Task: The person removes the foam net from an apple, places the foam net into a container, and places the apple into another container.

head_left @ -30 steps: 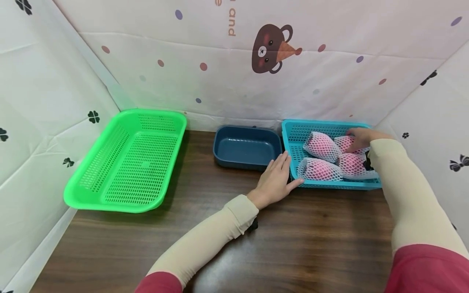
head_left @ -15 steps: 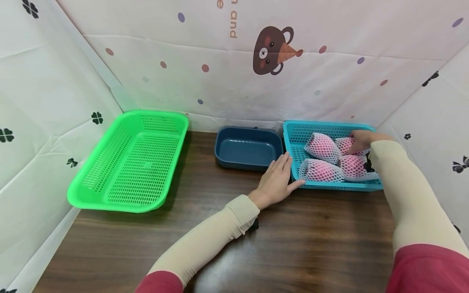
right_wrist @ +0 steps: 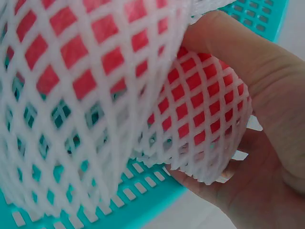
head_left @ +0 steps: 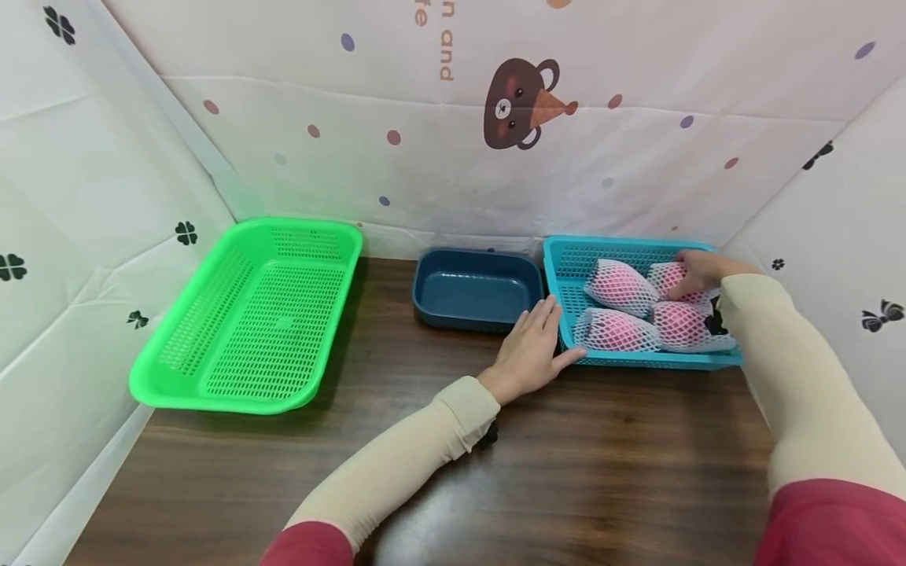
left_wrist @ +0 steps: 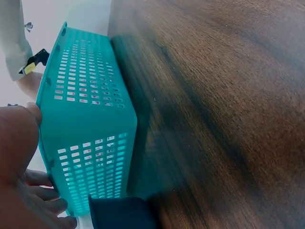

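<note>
In the head view, a blue perforated basket point(head_left: 637, 360) holds several pink-red round objects, each in a white foam net sleeve. My right hand point(head_left: 699, 271) reaches into its back right part and grips one netted pink object point(right_wrist: 200, 105), thumb on one side and fingers curled round the other in the right wrist view. Another netted object point(right_wrist: 90, 52) fills the near left of that view. My left hand point(head_left: 527, 350) rests at the basket's front left corner, fingers straight along the left rim and thumb over the front rim. The left wrist view shows the basket's outer walls point(left_wrist: 90, 121) beside that hand.
A dark blue rectangular dish point(head_left: 477, 318) stands just left of the blue basket, close to my left fingertips. Further left is a large bright green perforated basket point(head_left: 325, 314). A printed white cloth point(head_left: 425, 173) hangs behind the brown wooden table point(head_left: 566, 472).
The head view has shifted slightly. My right hand stays at the same netted object in the basket's back right, and my left hand keeps its place on the corner.
</note>
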### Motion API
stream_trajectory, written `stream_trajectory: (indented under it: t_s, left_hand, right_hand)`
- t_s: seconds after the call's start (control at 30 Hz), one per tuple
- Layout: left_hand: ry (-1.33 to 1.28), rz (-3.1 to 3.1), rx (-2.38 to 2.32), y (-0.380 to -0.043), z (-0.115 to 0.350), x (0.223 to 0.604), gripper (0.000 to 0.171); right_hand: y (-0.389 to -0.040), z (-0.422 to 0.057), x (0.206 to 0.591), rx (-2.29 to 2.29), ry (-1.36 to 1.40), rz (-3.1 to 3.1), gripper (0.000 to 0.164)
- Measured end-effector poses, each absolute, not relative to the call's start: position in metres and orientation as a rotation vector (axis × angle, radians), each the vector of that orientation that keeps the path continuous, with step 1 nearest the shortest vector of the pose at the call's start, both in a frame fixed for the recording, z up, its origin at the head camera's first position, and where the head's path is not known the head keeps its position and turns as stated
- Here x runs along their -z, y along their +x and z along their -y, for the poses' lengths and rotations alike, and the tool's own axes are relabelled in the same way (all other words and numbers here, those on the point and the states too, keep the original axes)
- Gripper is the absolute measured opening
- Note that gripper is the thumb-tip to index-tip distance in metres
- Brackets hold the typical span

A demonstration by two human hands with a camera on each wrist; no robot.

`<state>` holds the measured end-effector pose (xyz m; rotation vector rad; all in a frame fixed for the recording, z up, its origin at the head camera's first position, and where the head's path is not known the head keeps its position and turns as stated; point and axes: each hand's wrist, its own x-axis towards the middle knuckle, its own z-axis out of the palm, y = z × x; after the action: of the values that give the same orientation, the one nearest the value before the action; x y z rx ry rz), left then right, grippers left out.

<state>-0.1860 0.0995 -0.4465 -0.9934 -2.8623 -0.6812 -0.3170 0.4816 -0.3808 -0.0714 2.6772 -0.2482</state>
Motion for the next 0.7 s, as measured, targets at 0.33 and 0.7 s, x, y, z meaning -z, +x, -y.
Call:
stream_trajectory:
  t_s: [0.33, 0.7]
  left_hand:
    - [-0.999, 2.868, 0.691, -0.185, -0.099, 0.445, 0.084]
    - [-1.046, 2.832, 0.721, -0.187, -0.095, 0.445, 0.081]
  right_hand:
    - [-0.311, -0.481, 0.361, 0.268, -0.127, -2.756, 0.103]
    - [-0.297, -0.478, 0.343, 0.287, -0.164, -2.857, 0.093]
